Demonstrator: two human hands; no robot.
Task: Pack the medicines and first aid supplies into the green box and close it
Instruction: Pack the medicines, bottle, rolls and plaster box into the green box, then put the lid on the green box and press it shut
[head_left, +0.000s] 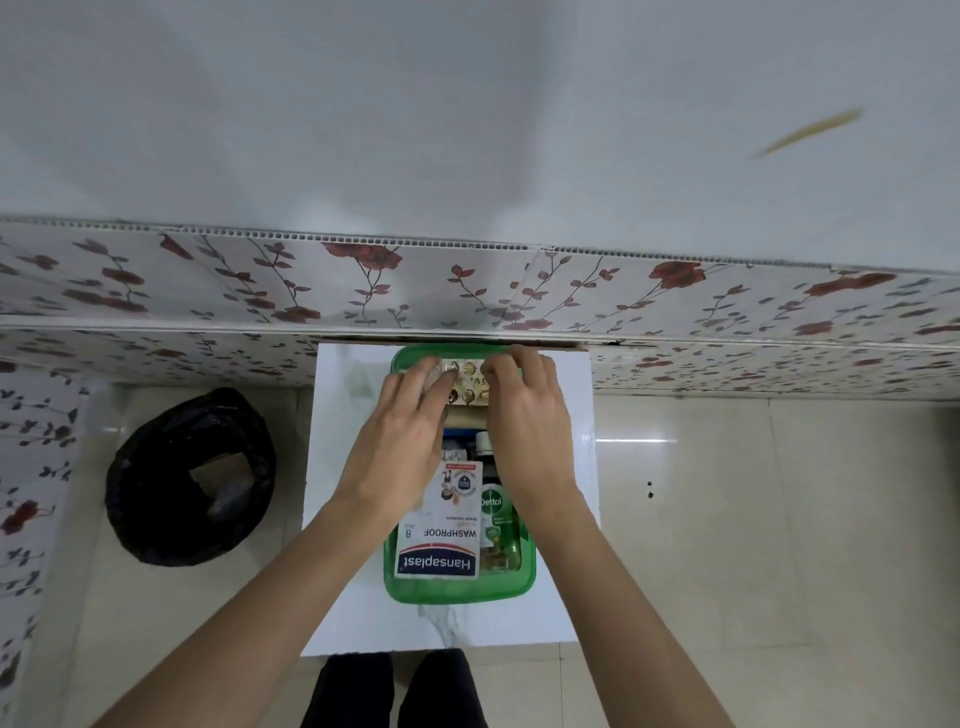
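Note:
The green box (460, 590) stands open on a small white table (358, 618). A white Hansaplast plaster pack (439, 540) and a green Dettol bottle (498, 525) lie in its near half. At the far end both hands hold a blister strip of golden capsules (467, 382) over the box. My left hand (400, 436) pinches the strip's left end. My right hand (524, 421) grips its right end. Other small items under my hands are mostly hidden. No lid can be made out.
A black lined bin (189, 478) sits on the floor left of the table. A wall with a red flower pattern (467, 291) runs right behind the table. Pale floor tiles lie to the right. My dark-clothed legs (395, 691) are below the table's near edge.

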